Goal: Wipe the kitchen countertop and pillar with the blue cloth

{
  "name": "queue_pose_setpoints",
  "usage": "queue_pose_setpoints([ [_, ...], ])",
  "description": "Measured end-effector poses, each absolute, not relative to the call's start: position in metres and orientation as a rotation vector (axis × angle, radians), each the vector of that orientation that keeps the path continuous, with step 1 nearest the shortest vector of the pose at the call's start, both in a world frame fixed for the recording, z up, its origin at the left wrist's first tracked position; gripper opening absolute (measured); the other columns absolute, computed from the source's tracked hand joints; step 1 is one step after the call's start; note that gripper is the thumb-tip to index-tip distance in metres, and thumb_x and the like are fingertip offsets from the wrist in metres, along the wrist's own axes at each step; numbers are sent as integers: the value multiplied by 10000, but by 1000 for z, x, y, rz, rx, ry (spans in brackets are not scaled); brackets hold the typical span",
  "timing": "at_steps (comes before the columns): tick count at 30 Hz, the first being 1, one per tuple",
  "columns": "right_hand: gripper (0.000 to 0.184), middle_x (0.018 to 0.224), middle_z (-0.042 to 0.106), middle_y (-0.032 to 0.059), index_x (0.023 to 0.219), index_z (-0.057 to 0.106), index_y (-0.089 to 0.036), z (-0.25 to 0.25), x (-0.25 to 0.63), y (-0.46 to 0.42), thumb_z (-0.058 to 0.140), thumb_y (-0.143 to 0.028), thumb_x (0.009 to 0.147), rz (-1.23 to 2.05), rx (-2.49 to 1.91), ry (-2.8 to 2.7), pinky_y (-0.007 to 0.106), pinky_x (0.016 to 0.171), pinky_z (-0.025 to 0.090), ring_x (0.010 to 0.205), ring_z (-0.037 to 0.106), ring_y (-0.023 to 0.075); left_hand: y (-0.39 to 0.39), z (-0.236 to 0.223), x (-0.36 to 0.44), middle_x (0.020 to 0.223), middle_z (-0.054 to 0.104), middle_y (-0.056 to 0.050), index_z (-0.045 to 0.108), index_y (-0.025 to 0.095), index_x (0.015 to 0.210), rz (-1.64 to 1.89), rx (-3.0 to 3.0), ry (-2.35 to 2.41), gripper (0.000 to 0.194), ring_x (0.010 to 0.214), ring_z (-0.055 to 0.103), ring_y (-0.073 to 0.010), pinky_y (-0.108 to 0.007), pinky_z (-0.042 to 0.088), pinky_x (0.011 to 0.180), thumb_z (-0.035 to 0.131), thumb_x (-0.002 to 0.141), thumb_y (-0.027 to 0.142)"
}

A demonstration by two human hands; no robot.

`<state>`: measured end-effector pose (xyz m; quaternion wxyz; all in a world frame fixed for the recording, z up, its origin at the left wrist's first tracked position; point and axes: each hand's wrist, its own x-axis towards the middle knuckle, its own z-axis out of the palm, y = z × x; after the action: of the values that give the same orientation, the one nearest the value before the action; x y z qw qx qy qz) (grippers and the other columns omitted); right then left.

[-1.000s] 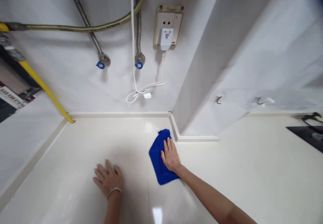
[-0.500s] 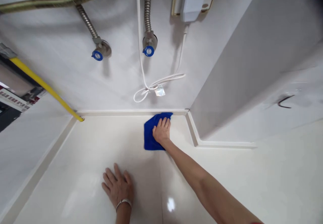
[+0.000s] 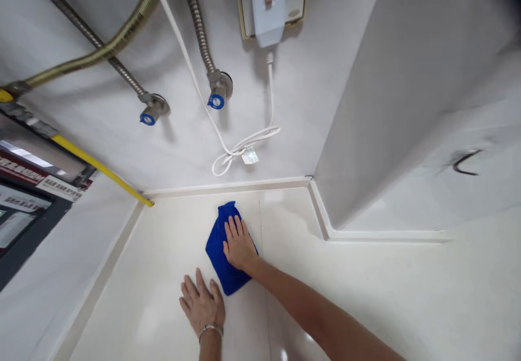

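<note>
My right hand [image 3: 238, 244] lies flat, fingers stretched, on a folded blue cloth [image 3: 218, 252] on the cream countertop [image 3: 366, 296], near the back wall. My left hand [image 3: 202, 305] rests palm down with fingers spread on the counter just in front of the cloth, a thin bracelet on its wrist. It holds nothing.
On the white back wall hang two metal hoses with blue valves [image 3: 215, 100], a wall socket with a white plug [image 3: 267, 5] and a coiled white cord [image 3: 240, 146]. A yellow pipe [image 3: 101, 168] runs to the left corner. A white wall column [image 3: 386, 106] juts out at the right.
My right hand has slid the blue cloth from the back edge of the counter toward me and leftward, close to my left hand. The view has shifted slightly.
</note>
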<state>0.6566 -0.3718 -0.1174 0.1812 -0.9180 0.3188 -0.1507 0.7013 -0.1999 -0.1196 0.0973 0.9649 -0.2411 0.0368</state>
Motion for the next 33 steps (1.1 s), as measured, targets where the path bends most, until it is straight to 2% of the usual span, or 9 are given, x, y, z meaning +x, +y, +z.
queue_pose_setpoints([
  [3,709,1608,120,208,1511,275,-10,-118,639,-350,439,-387,934,-471,-2524,810,598,1212,109,1498,11,366,-201,-118,700,1583,312,-199,398,180,1475,126,2839,-722,562,1494,212,-326,-568,235,1193,300,967,399],
  [6,724,1594,253,161,1496,354,-85,-119,610,-346,536,-398,870,-497,-2449,630,538,1213,213,1492,157,324,-199,-117,697,1571,331,-211,425,169,1460,145,2804,-723,538,1493,216,-327,-568,238,1191,289,973,354],
  [9,622,1555,351,152,1522,302,-119,-128,558,-344,371,-252,918,-544,-2429,673,507,1171,336,1452,304,249,-193,-115,697,1569,327,-221,447,153,1445,140,2761,-722,527,1496,203,-329,-562,208,1203,291,972,325],
  [11,624,1541,384,128,1542,264,-161,-143,509,-337,302,-180,919,-695,-2449,775,526,1172,340,1462,283,239,-191,-112,699,1570,328,-216,461,142,1435,82,2723,-685,530,1494,204,-328,-556,190,1212,282,974,331],
  [14,681,1556,369,76,1573,129,-266,-169,434,-316,327,-155,930,-888,-2587,900,537,1177,339,1466,274,231,-201,-106,697,1565,346,-205,451,97,1434,51,2622,-675,549,1495,210,-315,-560,193,1216,266,976,339],
  [18,690,1565,353,73,1576,92,-263,-187,377,-293,368,-171,950,-877,-2803,939,496,1158,376,1447,318,234,-244,-109,669,1573,370,-122,433,141,1451,129,2383,-1118,528,1499,215,-249,-498,187,1239,265,974,294],
  [24,620,1558,365,104,1569,148,-182,-185,368,-291,336,-226,980,-822,-2961,902,480,1155,359,1435,338,247,-284,-135,637,1609,285,-116,353,238,1497,51,2487,-1149,595,1500,168,-349,-594,183,1223,429,932,409],
  [29,610,1570,339,117,1566,170,-190,-181,361,-290,328,-275,982,-792,-2895,819,530,1168,319,1437,331,274,-232,-136,654,1634,240,-24,245,336,1525,10,2464,-1231,632,1511,140,-319,-573,209,1230,430,929,430],
  [33,607,1565,347,117,1562,192,-203,-182,357,-290,329,-288,976,-792,-2854,804,551,1159,319,1427,346,288,-165,-128,677,1626,262,-33,281,316,1519,48,2561,-1025,609,1509,158,-313,-559,224,1230,430,933,393],
])
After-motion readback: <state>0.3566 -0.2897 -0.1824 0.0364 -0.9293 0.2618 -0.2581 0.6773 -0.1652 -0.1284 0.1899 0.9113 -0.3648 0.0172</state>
